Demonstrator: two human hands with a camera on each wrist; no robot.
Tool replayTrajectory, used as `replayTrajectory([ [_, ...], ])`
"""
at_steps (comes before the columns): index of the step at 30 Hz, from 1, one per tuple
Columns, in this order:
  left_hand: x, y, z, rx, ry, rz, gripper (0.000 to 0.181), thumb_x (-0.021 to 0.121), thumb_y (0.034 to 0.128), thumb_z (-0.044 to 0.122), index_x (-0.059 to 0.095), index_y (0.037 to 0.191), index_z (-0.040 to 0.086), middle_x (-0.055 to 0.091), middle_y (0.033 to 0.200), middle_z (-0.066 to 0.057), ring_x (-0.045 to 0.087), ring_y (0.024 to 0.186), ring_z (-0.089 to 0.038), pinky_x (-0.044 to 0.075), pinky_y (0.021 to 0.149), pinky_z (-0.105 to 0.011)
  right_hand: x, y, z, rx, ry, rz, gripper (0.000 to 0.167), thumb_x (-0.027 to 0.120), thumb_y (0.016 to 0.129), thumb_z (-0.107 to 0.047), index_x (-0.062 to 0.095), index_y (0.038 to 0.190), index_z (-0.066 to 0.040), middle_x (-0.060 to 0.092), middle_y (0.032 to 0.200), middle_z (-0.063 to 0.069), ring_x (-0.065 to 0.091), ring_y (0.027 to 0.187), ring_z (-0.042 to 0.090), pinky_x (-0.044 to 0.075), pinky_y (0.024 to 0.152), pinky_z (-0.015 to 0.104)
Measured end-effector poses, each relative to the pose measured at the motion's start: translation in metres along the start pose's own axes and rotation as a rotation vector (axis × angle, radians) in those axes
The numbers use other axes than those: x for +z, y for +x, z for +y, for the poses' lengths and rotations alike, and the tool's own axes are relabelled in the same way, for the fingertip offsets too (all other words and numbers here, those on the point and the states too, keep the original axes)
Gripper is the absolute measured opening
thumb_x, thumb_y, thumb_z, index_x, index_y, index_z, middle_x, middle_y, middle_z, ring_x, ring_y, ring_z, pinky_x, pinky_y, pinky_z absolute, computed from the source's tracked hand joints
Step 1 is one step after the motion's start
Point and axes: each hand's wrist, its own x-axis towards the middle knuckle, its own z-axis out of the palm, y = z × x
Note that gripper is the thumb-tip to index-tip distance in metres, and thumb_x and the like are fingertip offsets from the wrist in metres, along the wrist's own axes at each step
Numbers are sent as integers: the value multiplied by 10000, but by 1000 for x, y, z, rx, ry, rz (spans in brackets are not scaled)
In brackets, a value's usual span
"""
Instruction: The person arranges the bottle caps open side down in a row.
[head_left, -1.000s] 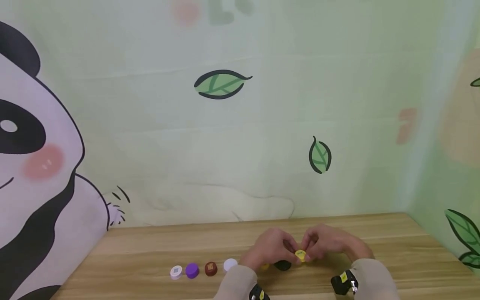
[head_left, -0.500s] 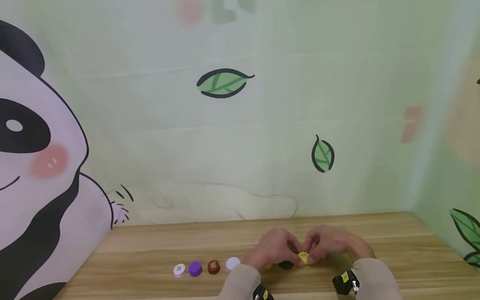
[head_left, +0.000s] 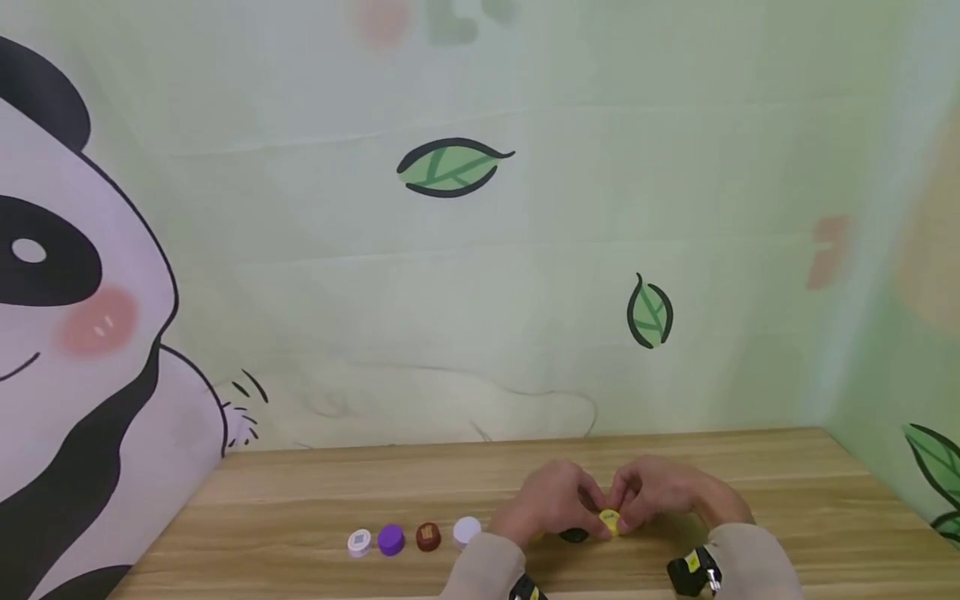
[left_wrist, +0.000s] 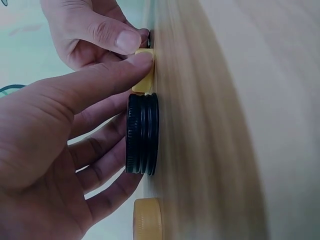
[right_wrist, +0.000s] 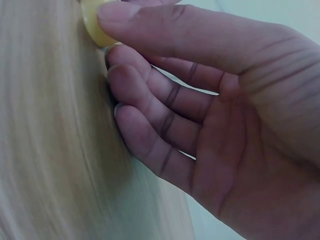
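Observation:
A small yellow bottle cap [head_left: 610, 522] sits on the wooden table between my two hands. My left hand [head_left: 553, 502] pinches its left side, thumb in front. From the other side my right hand [head_left: 660, 490] pinches the same cap, whose edge shows under the thumb in the right wrist view. Right beside it stands a black screw cap [left_wrist: 142, 135] with ridged sides, in front of the left hand's lower fingers and partly covered by that hand in the head view. An orange-yellow cap [left_wrist: 147, 220] lies farther left, hidden by the left hand in the head view.
Leftward along the table [head_left: 300, 500] runs a row of caps: a white one [head_left: 467, 530], a brown one [head_left: 428, 537], a purple one [head_left: 391, 539] and a white one with a printed mark [head_left: 359, 542]. A printed cloth wall [head_left: 525, 333] rises behind the table.
Both hands and the yellow cap have shifted slightly nearer to me, with both hands still on the cap. The head view has also shifted a little. The row of caps lies as before.

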Motion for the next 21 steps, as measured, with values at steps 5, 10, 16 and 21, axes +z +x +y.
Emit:
replayTrajectory([
  [5,3,-2,2,-14,-7,-1,232,994,728,264,832,865,168,743,800,157,588,798,64,476,749,-157,1,-4,2,10,12,-11,203,814,826,-20,700,994,-36,691,853,19,626,797,180,501,734,317],
  [10,-2,-5,5,-16,-22,-23,241,983,749,275,832,904,167,753,833,155,604,829,61,484,780,-162,0,-7,-1,24,34,-6,200,807,841,-33,705,1013,-33,701,874,30,632,810,196,515,742,341],
  [16,-12,-6,1,-29,-116,-56,218,919,840,291,815,955,137,744,852,135,616,820,22,508,785,-194,-3,-10,-9,22,83,8,181,749,894,-87,696,1061,-42,708,943,46,632,856,223,542,752,375],
  [21,-20,-8,-5,-39,-177,-5,307,827,927,356,801,1102,105,766,1002,90,658,955,-39,537,866,-264,-10,-11,-24,-38,86,160,196,687,982,-173,716,1137,-57,717,1054,81,641,947,254,554,828,440],
])
